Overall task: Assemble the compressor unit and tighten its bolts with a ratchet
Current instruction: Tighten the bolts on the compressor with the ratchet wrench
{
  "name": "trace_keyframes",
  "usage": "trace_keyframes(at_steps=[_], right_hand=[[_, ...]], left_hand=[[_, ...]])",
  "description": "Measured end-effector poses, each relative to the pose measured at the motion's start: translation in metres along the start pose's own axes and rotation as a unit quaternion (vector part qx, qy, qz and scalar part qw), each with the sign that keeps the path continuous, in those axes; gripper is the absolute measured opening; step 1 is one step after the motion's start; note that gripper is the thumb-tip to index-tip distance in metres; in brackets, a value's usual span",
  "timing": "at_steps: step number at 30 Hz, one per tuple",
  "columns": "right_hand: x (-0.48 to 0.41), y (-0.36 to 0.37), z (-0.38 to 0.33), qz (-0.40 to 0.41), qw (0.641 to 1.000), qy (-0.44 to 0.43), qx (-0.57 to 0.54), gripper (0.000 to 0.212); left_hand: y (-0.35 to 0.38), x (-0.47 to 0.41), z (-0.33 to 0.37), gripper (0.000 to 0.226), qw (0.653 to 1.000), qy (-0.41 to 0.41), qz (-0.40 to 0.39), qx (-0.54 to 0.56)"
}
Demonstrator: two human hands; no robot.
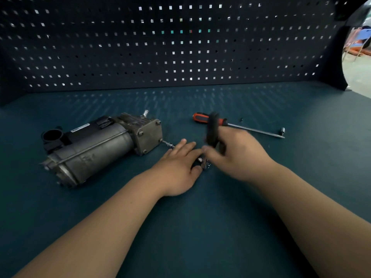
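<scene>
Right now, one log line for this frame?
left hand rests on extension | right hand grips ratchet, blurred | extension on compressor corner bolt | screwdriver idle behind

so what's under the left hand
An extension bar from the compressor passes under the left hand and reappears near the ratchet that the right hand grips. Its middle is covered.

Lettering on the compressor (96,147)
A small white label (79,128) on the black upper housing carries dark print beginning with the letters "AM"; the rest is too blurred to read. Raised cast marks (88,158) stand on the grey cylinder wall, yet their characters cannot be made out. No other writing is legible
</scene>
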State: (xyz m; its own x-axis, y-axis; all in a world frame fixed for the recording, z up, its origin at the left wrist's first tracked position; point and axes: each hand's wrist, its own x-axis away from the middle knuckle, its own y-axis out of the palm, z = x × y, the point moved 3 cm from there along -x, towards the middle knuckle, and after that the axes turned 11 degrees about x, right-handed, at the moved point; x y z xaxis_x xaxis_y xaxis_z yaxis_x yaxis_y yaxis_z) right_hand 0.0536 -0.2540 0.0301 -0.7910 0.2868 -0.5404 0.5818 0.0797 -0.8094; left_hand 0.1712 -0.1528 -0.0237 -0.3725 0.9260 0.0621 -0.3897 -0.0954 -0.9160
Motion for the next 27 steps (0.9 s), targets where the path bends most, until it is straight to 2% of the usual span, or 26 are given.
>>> trace_keyframes(at_steps=[2, 3, 5, 7, 10, 14, 17, 20, 21, 23, 25, 27], right_hand=[[0.007, -0.002, -0.025, -0.015, 0.989, -0.129, 0.064, 0.023], [0.01, 0.0, -0.033, -0.032, 0.981, -0.167, 0.091, 0.023], [0.012, 0.004, -0.038, -0.041, 0.976, -0.18, 0.116, 0.022], [0.008, 0.0, -0.029, -0.022, 0.992, -0.098, 0.082, 0.021], [-0.001, 0.0, 0.004, -0.018, 0.996, 0.082, -0.003, 0.026], [-0.006, 0.018, 0.033, -0.063, 0.97, 0.224, -0.062, 0.026], [-0.011, 0.027, 0.05, -0.14, 0.933, 0.318, -0.098, 0.03], [-0.011, 0.026, 0.055, -0.216, 0.903, 0.357, -0.103, 0.04], [-0.011, 0.025, 0.054, -0.212, 0.906, 0.351, -0.104, 0.039], [-0.007, 0.021, 0.047, -0.14, 0.94, 0.295, -0.105, 0.028], [-0.004, 0.009, 0.031, -0.038, 0.978, 0.188, -0.081, 0.019], [0.001, -0.001, 0.004, 0.003, 0.998, 0.058, -0.032, 0.021]], left_hand=[[0.0, 0.0, -0.003, 0.058, 0.999, 0.009, -0.022, -0.021], [0.001, 0.0, -0.005, 0.06, 0.999, 0.007, -0.035, -0.019], [0.001, 0.0, -0.007, 0.061, 0.999, 0.008, -0.045, -0.014], [0.001, -0.001, -0.005, 0.056, 0.999, 0.024, -0.018, -0.024], [-0.001, -0.002, -0.003, 0.053, 1.0, 0.006, 0.01, 0.019], [-0.001, -0.002, -0.002, 0.051, 1.0, 0.005, 0.006, 0.021], [-0.001, -0.002, -0.002, 0.05, 1.0, 0.003, 0.009, 0.017], [-0.002, -0.002, -0.001, 0.05, 1.0, 0.001, 0.006, 0.015], [-0.002, -0.001, 0.0, 0.05, 1.0, 0.001, 0.004, 0.017], [-0.001, 0.0, 0.0, 0.051, 1.0, 0.002, 0.0, 0.02], [-0.001, 0.002, 0.0, 0.052, 1.0, 0.0, 0.001, 0.028], [-0.003, 0.003, 0.001, 0.052, 1.0, 0.002, 0.003, 0.022]])
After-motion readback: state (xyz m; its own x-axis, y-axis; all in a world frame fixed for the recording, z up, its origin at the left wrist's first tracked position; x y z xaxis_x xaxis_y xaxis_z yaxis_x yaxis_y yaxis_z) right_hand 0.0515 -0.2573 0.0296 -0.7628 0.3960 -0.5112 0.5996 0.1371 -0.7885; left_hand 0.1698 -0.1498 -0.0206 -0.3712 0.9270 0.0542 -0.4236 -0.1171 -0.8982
